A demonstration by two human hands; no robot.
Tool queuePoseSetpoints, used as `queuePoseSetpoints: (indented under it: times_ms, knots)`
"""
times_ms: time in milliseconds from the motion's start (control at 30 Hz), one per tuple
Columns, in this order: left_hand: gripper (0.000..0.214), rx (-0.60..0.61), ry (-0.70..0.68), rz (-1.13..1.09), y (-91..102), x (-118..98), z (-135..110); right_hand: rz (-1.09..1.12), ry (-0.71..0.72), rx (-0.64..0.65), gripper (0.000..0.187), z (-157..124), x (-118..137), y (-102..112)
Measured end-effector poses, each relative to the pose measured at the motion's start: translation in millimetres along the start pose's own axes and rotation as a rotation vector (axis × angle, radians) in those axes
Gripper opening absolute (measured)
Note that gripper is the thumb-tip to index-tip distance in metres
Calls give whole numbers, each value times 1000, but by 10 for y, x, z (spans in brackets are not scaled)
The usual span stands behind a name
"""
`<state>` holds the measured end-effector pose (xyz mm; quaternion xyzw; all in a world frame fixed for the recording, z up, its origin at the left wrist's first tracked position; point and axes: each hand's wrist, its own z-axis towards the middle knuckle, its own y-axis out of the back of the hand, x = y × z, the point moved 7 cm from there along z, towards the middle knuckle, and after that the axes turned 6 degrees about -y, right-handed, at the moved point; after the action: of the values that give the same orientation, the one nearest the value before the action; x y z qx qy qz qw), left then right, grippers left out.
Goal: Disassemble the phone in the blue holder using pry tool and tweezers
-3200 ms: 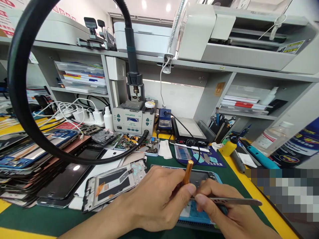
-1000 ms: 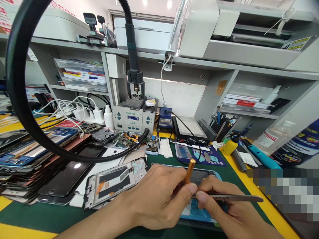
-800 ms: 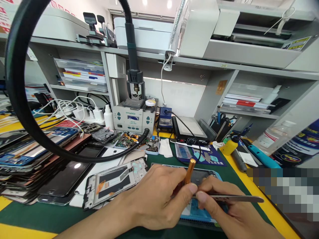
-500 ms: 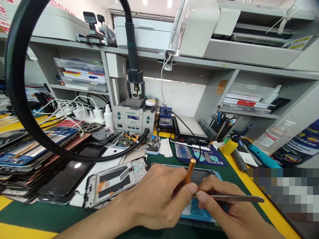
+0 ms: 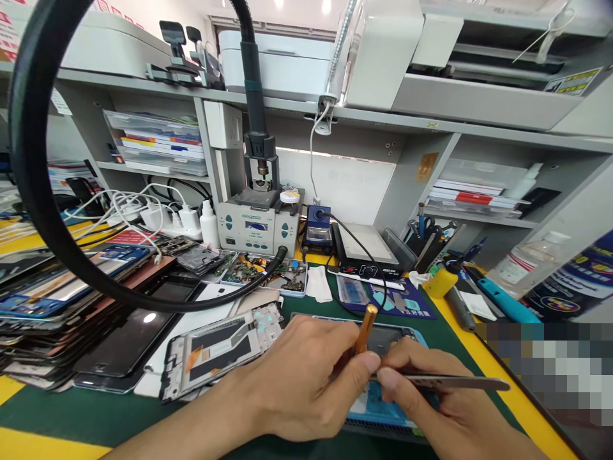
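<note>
My left hand (image 5: pixel 311 383) is closed around a slim tool with a gold-coloured handle (image 5: pixel 366 329); its working tip is hidden behind my fingers. Across from it, my right hand (image 5: pixel 431 396) pinches steel tweezers (image 5: pixel 469 382), whose rounded back end points right. The fingertips of both hands nearly meet, and the tweezers' tips cannot be seen. Beneath them lies a blue phone frame (image 5: pixel 383 412), largely covered by my hands. To the left of my left hand, a silver-and-black phone frame (image 5: pixel 220 351) rests on the green mat (image 5: pixel 52 412).
Stacked phone parts (image 5: pixel 71 306) and a dark phone (image 5: pixel 138 326) fill the left side. A thick black hose (image 5: pixel 29 153) loops in front of the hot-air station (image 5: pixel 256 230). A tray of circuit boards (image 5: pixel 292 281), a heating plate (image 5: pixel 366 255) and a yellow bottle (image 5: pixel 440 279) stand behind.
Almost nothing differs. The tweezers' back end has shifted very slightly to the right; both hands keep their grip and place.
</note>
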<state>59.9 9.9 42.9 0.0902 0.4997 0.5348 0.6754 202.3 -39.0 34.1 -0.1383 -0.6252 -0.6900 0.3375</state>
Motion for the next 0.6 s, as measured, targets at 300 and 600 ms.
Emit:
queuePoseSetpoints:
  times_ms: [300,600]
  knots:
    - [23,6,6,12,3,7,6,-9,-1,-6,26,1,-1,1]
    - [23,18,16,9,-4,11,3,0,-6,1,26,11,6,0]
